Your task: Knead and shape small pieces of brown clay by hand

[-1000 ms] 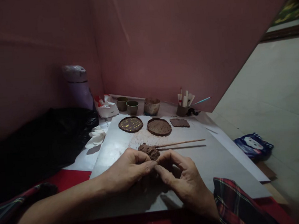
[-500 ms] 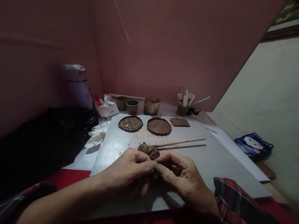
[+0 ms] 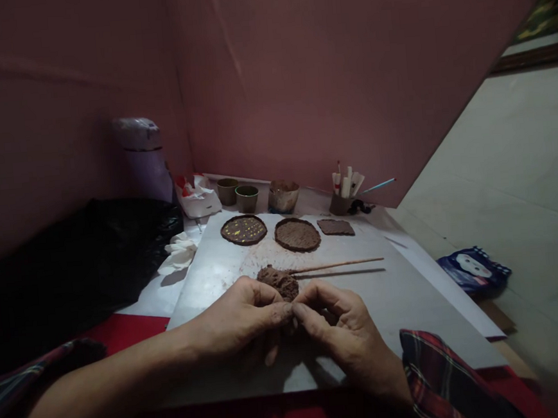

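My left hand point(image 3: 249, 317) and my right hand point(image 3: 339, 323) meet at the fingertips over the near part of a pale grey board point(image 3: 413, 314). Thumbs and forefingers are pinched together, and any small piece between them is hidden by the fingers. Just beyond the fingertips lies a lumpy brown mass like clay point(image 3: 277, 281); whether the hands touch it I cannot tell. A thin wooden stick point(image 3: 341, 265) runs right from beside the lump. Farther back are a round brown slab with yellow specks point(image 3: 243, 230), a plain round brown slab with a raised rim point(image 3: 297, 234) and a small rectangular brown slab point(image 3: 336, 227).
Along the back stand two olive cups point(image 3: 247, 200), a stained bowl point(image 3: 284, 197) and a holder point(image 3: 340, 203) with brushes and white sticks. Crumpled tissue point(image 3: 179, 252), a black plastic bag point(image 3: 85, 263) and a lilac bottle point(image 3: 147, 161) are at left. A blue packet point(image 3: 474, 271) lies right.
My fingertips have shifted slightly, with the right thumb a little farther from the left one. The lump, stick and slabs stay where they were.
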Demonstrator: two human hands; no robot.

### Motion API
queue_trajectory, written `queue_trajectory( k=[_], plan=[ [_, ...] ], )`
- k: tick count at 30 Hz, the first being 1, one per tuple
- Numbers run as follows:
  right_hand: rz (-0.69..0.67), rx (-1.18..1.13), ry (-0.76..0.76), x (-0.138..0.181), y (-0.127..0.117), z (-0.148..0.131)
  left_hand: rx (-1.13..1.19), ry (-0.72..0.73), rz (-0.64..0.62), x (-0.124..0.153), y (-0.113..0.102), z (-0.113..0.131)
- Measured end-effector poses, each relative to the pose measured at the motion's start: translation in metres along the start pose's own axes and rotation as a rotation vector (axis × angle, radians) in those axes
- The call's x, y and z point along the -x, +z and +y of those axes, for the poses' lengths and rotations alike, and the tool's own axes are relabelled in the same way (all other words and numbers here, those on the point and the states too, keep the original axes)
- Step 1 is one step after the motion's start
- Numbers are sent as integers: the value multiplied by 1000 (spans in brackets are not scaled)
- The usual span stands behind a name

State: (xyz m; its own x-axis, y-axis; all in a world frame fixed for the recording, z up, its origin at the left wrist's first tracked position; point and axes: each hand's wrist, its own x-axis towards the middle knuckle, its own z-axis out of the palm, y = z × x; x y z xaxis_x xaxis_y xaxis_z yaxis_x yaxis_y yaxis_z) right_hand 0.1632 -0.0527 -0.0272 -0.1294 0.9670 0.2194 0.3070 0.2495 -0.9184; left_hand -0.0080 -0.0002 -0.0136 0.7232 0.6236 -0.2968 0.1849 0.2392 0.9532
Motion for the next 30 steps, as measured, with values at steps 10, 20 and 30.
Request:
queue_trajectory(
  k=[10, 20, 30],
  plan=[
    [-10, 81, 0, 4, 1, -3, -64, 10, 67, 1, 2, 2],
    [7, -9, 6, 0, 1, 1, -91, -8, 46, 2, 3, 5],
    [-5, 2, 59, 3, 3, -3, -212, 55, 123, 4, 5, 2]
  ],
)
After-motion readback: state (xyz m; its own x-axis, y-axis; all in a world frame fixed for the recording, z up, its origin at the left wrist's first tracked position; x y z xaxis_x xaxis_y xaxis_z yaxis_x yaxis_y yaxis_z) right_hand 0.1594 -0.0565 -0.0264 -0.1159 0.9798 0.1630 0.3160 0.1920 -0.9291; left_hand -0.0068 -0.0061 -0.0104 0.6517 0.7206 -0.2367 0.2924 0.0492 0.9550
